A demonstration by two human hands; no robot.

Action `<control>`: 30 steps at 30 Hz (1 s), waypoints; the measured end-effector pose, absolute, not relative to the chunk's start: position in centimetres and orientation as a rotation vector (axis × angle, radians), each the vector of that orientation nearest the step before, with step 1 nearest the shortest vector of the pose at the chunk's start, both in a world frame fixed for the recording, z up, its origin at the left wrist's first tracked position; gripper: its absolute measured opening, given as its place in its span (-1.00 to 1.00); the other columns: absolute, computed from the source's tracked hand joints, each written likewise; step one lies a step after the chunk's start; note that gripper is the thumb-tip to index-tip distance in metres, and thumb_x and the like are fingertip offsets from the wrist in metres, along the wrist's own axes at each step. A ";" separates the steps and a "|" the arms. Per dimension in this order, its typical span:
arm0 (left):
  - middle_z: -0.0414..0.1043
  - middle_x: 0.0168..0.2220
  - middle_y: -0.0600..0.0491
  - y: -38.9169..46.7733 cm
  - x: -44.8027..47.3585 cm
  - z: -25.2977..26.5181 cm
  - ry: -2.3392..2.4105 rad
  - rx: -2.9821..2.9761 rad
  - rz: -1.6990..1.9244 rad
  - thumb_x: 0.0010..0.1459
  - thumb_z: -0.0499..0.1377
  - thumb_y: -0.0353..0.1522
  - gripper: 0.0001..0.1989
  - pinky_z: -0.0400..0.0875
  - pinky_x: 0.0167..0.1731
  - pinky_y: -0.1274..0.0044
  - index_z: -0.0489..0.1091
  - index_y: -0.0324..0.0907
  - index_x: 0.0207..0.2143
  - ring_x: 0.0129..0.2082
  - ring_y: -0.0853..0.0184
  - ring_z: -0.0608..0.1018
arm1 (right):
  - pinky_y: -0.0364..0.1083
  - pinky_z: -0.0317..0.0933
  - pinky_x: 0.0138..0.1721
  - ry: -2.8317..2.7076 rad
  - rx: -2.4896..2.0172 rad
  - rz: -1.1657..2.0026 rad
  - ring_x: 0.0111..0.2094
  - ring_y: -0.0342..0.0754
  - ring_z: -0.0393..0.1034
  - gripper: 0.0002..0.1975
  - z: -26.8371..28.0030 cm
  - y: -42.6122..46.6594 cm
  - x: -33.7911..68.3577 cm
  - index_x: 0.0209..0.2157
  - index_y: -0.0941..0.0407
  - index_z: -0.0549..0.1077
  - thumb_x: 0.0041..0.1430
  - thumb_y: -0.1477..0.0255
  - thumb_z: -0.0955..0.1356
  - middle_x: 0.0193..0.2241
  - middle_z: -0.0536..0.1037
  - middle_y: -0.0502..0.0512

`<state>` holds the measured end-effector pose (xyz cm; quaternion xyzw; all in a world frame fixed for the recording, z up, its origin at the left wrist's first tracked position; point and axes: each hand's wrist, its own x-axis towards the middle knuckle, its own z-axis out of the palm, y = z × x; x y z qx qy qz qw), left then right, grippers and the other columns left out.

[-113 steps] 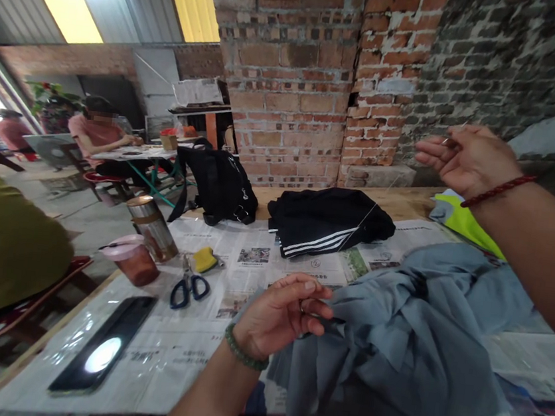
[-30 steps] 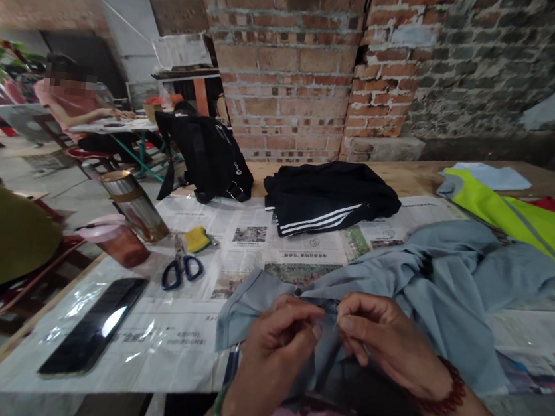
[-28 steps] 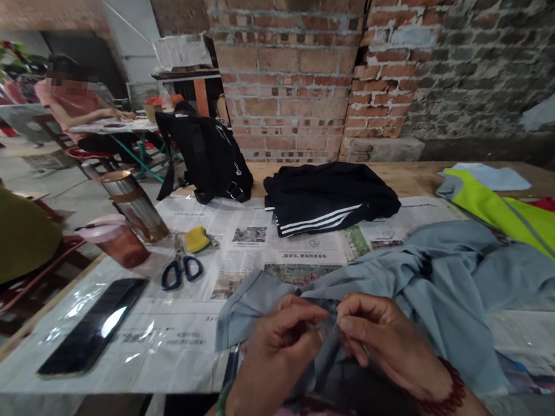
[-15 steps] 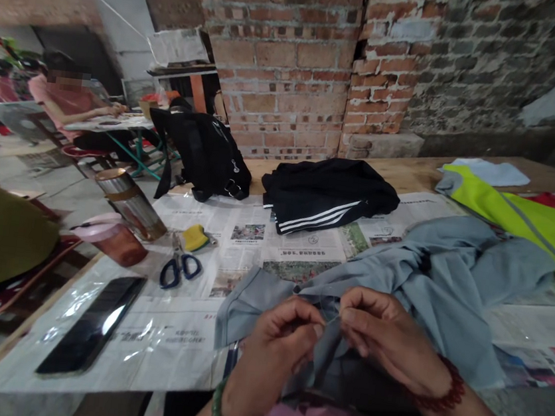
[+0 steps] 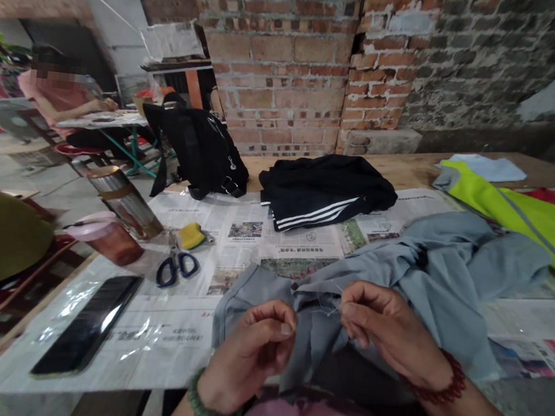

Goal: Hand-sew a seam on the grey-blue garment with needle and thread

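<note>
A grey garment lies bunched across the table, its near part spreading under both hands. My left hand, wearing a green bead bracelet, is over the garment's left part with thumb and fingers pinched together; whatever they hold is too small to make out. To its right, my right hand, with a red bead bracelet, pinches a fine pale thread that trails in loose loops above the cloth. A small dark spot, perhaps a button, shows on the garment. No needle can be made out.
Dark-handled scissors lie beside a yellow sponge-like piece. A phone, pink-lidded cup and metal flask stand left. Behind are a black bag, black striped clothing and a yellow-green garment. A person sits far left.
My left hand has moved left, away from my right hand, which stays nearly in place. The thread between them now hangs loose near the right fingers.
</note>
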<state>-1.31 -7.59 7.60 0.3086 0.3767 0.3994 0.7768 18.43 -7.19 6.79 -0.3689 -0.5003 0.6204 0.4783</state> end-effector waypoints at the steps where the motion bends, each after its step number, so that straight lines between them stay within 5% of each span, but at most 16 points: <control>1: 0.16 -0.73 0.19 -7.5 -1.7 7.3 0.877 0.690 0.880 -0.16 0.17 -0.45 -0.96 -0.04 -0.75 0.68 0.33 -0.23 -0.58 -0.75 0.55 0.18 | -0.26 0.01 -0.64 -1.252 -0.907 1.511 -0.70 -0.31 0.08 -0.81 6.8 -7.2 18.5 -0.52 0.18 0.34 0.05 0.36 0.35 -0.70 0.26 -0.12; 6: 0.30 -0.61 0.15 -7.3 -2.4 6.4 1.286 0.984 1.140 -0.09 0.17 -0.46 -0.91 0.11 -0.64 0.68 0.41 -0.20 -0.44 -0.64 0.52 0.26 | -0.26 0.03 -0.65 -1.369 -0.964 1.501 -0.69 -0.32 0.08 -0.80 7.1 -7.3 18.4 -0.52 0.18 0.34 0.05 0.35 0.34 -0.67 0.23 -0.12; 11: 0.43 -0.36 0.07 -7.9 -0.6 8.1 1.151 1.282 1.097 -0.06 0.19 -0.41 -0.86 0.28 -0.34 0.58 0.48 -0.14 -0.38 -0.31 0.33 0.42 | -0.28 0.03 -0.66 -1.460 -1.014 1.458 -0.69 -0.34 0.09 -0.79 7.5 -7.4 17.9 -0.51 0.18 0.35 0.07 0.33 0.33 -0.62 0.24 -0.11; 18: 0.34 -0.59 0.11 -7.9 1.7 8.3 0.965 1.056 0.852 -0.05 0.22 -0.36 -0.90 0.23 -0.45 0.60 0.45 -0.23 -0.55 -0.52 0.43 0.34 | -0.29 0.04 -0.65 -1.580 -1.081 1.309 -0.66 -0.32 0.12 -0.81 7.9 -7.7 18.3 -0.49 0.17 0.36 0.08 0.34 0.32 -0.58 0.28 -0.08; 30: 0.25 -0.59 0.11 -8.6 -1.5 7.8 1.027 1.088 0.937 -0.12 0.20 -0.46 -0.89 0.18 -0.45 0.59 0.42 -0.21 -0.66 -0.51 0.42 0.29 | -0.27 0.00 -0.67 -1.350 -1.011 1.419 -0.69 -0.33 0.07 -0.80 6.6 -7.3 18.7 -0.50 0.17 0.34 0.06 0.33 0.34 -0.64 0.23 -0.12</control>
